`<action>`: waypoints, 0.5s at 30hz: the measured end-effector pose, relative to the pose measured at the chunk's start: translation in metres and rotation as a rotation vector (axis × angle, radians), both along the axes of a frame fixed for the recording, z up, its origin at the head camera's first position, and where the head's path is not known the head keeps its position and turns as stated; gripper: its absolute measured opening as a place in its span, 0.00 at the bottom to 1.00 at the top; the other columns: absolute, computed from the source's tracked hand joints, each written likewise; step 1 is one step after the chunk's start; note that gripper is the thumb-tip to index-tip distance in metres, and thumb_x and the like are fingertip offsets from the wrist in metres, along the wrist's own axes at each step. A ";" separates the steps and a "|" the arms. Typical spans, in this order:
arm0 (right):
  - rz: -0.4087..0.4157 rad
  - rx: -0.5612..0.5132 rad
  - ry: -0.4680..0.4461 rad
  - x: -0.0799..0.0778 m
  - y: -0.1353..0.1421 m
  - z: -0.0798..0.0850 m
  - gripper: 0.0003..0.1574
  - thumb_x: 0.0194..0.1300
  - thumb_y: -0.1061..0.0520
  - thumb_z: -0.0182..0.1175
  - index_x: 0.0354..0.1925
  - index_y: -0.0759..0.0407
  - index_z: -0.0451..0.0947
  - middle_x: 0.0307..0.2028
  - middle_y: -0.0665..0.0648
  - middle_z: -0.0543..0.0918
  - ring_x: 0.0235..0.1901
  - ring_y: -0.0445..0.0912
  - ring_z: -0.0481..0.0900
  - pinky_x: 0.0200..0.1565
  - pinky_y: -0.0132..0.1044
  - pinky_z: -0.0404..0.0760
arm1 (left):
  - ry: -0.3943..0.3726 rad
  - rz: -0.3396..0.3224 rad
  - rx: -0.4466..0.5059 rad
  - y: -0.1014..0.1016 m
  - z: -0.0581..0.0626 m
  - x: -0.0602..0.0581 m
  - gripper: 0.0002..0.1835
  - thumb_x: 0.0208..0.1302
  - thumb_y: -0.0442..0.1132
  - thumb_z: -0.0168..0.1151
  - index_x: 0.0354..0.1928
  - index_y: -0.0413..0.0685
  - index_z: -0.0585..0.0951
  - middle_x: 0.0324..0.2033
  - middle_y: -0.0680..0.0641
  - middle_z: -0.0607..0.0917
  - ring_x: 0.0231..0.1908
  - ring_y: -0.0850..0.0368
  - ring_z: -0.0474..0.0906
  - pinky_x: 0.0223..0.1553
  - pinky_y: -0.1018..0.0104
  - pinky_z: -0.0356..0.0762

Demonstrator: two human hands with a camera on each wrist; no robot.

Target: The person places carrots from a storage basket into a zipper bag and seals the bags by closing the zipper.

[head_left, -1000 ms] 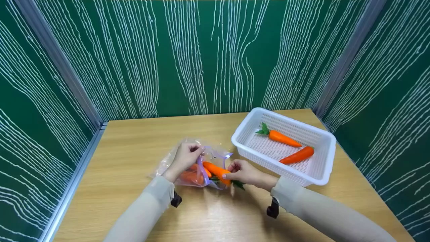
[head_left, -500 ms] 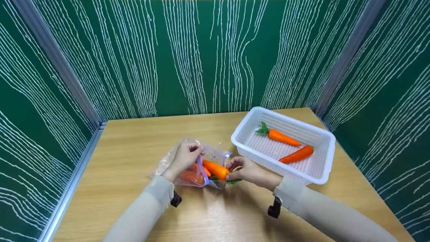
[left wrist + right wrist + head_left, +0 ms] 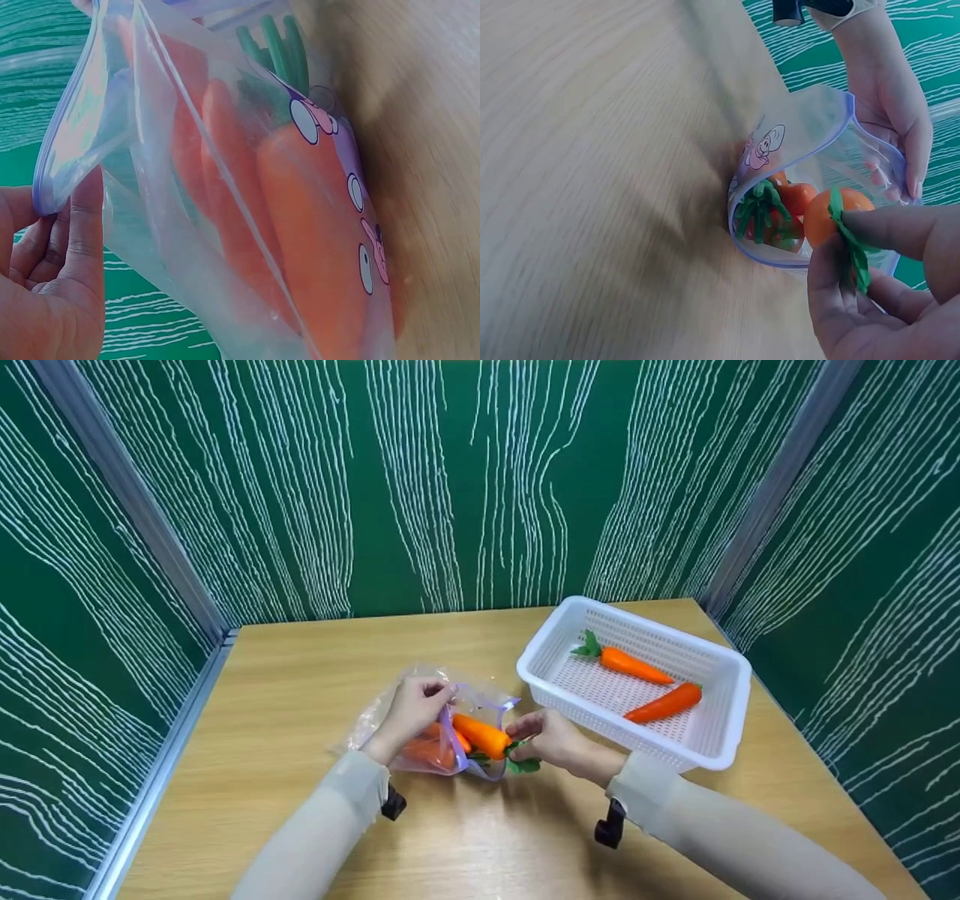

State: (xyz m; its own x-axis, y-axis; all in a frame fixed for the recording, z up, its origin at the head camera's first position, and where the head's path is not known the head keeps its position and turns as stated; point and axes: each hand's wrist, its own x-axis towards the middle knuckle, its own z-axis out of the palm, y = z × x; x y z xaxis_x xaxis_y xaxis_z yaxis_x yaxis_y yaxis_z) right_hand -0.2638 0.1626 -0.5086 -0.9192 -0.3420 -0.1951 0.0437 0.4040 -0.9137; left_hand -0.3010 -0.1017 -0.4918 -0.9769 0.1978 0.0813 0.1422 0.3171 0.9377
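My left hand (image 3: 414, 711) pinches the purple-edged rim of a clear zip bag (image 3: 172, 277), holding its mouth apart. Several carrots (image 3: 315, 225) lie inside, one with green leaves showing through the printed plastic. At the opening, my right hand (image 3: 556, 741) pinches the green top of another carrot (image 3: 484, 736). That carrot points tip first into the bag, its thick end still at the mouth. In the right wrist view, thumb and fingers close around its leaves (image 3: 859, 266), beside the carrots in the bag.
A white perforated basket (image 3: 544, 641) stands at the back right of the wooden table (image 3: 300, 660). In it lie a leafy carrot (image 3: 634, 664) and a redder carrot (image 3: 666, 703). Green panels with white lines (image 3: 480, 510) enclose the table's back and sides.
My right hand has shifted its grip from the carrot's thick end back to its green leaves, and the carrot has gone slightly further into the bag. The left hand stays at the rim.
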 end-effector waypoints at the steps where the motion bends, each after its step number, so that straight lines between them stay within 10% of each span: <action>1: -0.005 0.005 0.000 0.000 -0.001 -0.001 0.22 0.58 0.72 0.75 0.53 0.72 0.87 0.46 0.64 0.92 0.41 0.43 0.85 0.44 0.30 0.88 | 0.003 -0.001 -0.001 0.000 0.000 0.000 0.15 0.81 0.39 0.63 0.43 0.32 0.89 0.32 0.42 0.88 0.29 0.60 0.81 0.33 0.73 0.83; 15: -0.059 0.024 -0.130 0.000 -0.002 -0.006 0.10 0.66 0.65 0.74 0.45 0.70 0.90 0.33 0.56 0.94 0.24 0.37 0.85 0.29 0.28 0.86 | 0.009 0.009 0.016 0.002 0.002 0.001 0.15 0.80 0.37 0.63 0.41 0.29 0.88 0.30 0.40 0.87 0.27 0.62 0.80 0.36 0.63 0.89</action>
